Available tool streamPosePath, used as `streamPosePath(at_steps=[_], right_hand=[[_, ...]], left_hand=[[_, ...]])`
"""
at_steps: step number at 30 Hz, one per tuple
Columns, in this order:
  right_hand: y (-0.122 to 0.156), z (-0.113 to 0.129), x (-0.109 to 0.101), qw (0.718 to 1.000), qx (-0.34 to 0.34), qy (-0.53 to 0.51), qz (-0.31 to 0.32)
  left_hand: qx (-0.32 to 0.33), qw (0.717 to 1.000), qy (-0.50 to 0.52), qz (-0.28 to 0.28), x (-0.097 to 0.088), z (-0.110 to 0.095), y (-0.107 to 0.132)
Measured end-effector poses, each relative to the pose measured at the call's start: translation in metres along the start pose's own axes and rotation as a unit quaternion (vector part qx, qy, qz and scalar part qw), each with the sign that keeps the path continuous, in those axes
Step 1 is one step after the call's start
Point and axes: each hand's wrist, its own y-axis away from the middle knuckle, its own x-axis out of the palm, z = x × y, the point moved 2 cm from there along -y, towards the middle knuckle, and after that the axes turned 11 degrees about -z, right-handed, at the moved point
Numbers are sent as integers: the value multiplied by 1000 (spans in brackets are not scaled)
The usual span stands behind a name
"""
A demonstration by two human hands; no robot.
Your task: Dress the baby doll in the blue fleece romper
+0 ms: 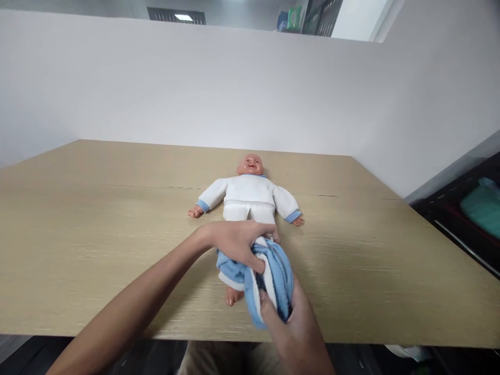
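A baby doll [250, 188] lies face up on the wooden table, its head toward the wall and its feet toward me. It wears a white top with blue cuffs and white bottoms. Over its lower legs is a blue fleecy garment [273, 265] with white edging, bunched up; one bare foot shows below it on the left. My left hand [240, 242] grips the garment's upper edge, thumb inside the opening. My right hand [291, 323] holds its lower right side, thumb at the opening. The doll's other foot is hidden.
The wooden table [117, 229] reaches back to a white wall [234, 83]. Its near edge runs just in front of my lap. At the far right, beyond the table, a dark rack [449, 208] holds a teal cloth item [482, 205].
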Motion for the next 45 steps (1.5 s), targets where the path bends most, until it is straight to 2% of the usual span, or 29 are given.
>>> streamPosePath(at_steps=[3, 7, 11, 14, 18, 23, 26, 29, 33, 41, 45], right_hand=[[19, -20, 7, 998, -22, -8, -57], [16, -34, -5, 987, -74, 53, -129], [8, -32, -20, 972, -120, 139, -149], [7, -32, -21, 959, -140, 188, -158], [8, -38, -17, 937, -176, 241, -180], [6, -47, -18, 932, -216, 205, -206], [3, -48, -17, 949, -178, 171, -194], [-2, -45, -16, 967, -114, 153, -166], [-9, -39, -17, 983, -63, 127, -118], [-6, -36, -17, 979, -52, 165, -109], [-7, -39, -18, 985, -15, 146, -90]], left_hand=[[-40, 997, -67, 14, 11, -8, 8], [-72, 988, -139, 4, 26, -9, 11], [-107, 977, -183, 6, 42, -8, 9], [-137, 960, -244, 13, 51, -8, 6], [-146, 947, -286, 11, 58, -5, 6], [-105, 956, -273, -33, 62, 3, 9], [-50, 961, -259, -80, 63, 5, 12], [-42, 960, -258, -104, 63, 3, 15], [-69, 963, -239, -105, 62, 1, 19], [-60, 979, -179, -81, 61, 7, 24], [-56, 979, -172, -99, 66, 10, 24]])
